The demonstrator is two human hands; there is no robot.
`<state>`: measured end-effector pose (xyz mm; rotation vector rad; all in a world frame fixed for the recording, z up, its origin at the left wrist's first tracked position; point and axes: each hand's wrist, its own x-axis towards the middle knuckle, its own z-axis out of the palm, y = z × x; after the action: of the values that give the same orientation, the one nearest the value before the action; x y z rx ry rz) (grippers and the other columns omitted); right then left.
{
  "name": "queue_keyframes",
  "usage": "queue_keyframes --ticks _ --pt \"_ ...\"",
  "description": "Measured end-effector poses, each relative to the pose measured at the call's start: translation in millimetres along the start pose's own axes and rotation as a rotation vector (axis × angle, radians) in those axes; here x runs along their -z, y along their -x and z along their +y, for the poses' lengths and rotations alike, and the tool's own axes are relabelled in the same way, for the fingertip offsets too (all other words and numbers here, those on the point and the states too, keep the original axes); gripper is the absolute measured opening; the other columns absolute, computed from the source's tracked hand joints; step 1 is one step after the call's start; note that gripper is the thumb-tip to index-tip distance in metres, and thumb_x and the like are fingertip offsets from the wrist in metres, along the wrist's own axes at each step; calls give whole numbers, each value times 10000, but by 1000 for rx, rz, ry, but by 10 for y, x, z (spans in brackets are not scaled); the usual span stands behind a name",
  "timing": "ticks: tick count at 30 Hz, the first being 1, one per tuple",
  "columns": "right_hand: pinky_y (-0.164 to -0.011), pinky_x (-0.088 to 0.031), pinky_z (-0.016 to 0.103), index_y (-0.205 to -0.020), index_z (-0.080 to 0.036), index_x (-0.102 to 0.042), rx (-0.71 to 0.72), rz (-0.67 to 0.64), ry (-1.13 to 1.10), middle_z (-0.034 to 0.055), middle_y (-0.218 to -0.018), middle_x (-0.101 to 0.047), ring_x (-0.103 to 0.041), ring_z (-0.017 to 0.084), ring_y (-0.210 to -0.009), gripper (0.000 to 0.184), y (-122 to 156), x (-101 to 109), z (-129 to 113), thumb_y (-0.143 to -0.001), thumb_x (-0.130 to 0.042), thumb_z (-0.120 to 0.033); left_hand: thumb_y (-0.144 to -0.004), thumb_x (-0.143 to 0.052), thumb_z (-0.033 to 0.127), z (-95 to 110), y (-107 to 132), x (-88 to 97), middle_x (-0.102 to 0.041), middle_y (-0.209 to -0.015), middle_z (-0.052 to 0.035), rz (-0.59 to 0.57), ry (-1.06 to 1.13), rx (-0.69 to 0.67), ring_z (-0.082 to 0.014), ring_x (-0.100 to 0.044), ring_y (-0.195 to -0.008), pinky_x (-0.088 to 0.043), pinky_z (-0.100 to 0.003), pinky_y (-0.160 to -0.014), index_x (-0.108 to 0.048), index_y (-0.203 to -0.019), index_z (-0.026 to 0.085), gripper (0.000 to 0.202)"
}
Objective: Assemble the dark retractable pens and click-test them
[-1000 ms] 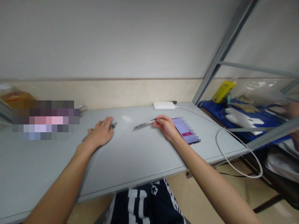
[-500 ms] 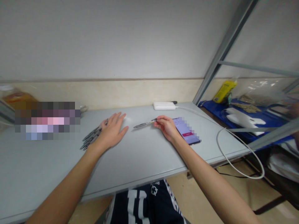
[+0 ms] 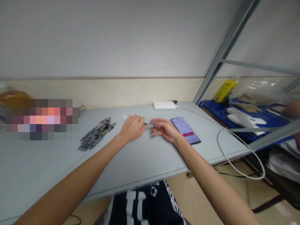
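Note:
A pen (image 3: 148, 124) lies between my two hands above the grey table (image 3: 131, 156). My left hand (image 3: 132, 127) is curled round its left end. My right hand (image 3: 164, 128) pinches its right end with thumb and fingers. Most of the pen's barrel is hidden by my left fingers. A pile of several dark pens (image 3: 96, 137) lies on the table to the left of my left hand, apart from it.
A phone (image 3: 186, 131) with a lit screen lies just right of my right hand. A white power bank (image 3: 164, 105) sits at the table's back edge with a white cable (image 3: 234, 162) looping off the right side. A metal rack with a blue tray (image 3: 234, 115) stands at right.
My left hand left the pile of pens and moved right to the pen in my right hand, closing on its free end. The pile now shows fully.

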<state>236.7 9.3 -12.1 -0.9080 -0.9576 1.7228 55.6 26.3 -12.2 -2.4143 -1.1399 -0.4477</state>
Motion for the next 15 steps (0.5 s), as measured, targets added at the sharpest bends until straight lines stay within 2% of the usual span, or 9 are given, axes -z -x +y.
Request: queue_keyframes --ticks 3,5,7,10,15 --pt "-322 -413 160 -869 -85 -635 -189 -179 121 3 -558 -593 -519 78 -395 175 37 -20 -6 -766 -600 -221 -856 -469 262 -102 -13 -44 -639 -703 -91 85 -23 -28 -247 -581 -745 -330 -371 -677 -600 -766 149 195" --pt "-274 -307 143 -830 -72 -640 -248 -246 165 -13 -493 -540 -461 64 -347 322 46 -24 1 -821 -566 -385 -869 -443 241 -150 -12 -62 -641 -663 -84 111 -28 -43 -231 -584 -701 -322 -364 -666 -611 -734 155 232" --pt "-267 -237 141 -759 -86 -625 -249 -269 183 -49 -429 -458 -396 52 -315 412 47 -20 14 -818 -549 -487 -867 -432 209 -174 -7 -78 -646 -645 -83 106 -20 -48 -222 -589 -679 -321 -357 -658 -626 -725 158 246" --pt "-280 -169 141 -675 -122 -572 -213 -278 212 -96 -404 -356 -298 30 -299 393 47 -18 41 -770 -605 -502 -832 -428 141 -178 -4 -92 -655 -641 -99 44 30 -16 -222 -600 -671 -331 -351 -647 -650 -725 153 247" --pt "-315 -123 162 -653 -147 -532 -89 -257 317 -111 -389 -314 -230 32 -321 367 38 -31 97 -745 -626 -489 -741 -455 100 -170 -27 -66 -682 -690 -141 -87 113 53 -242 -624 -687 -376 -363 -653 -683 -706 148 236"
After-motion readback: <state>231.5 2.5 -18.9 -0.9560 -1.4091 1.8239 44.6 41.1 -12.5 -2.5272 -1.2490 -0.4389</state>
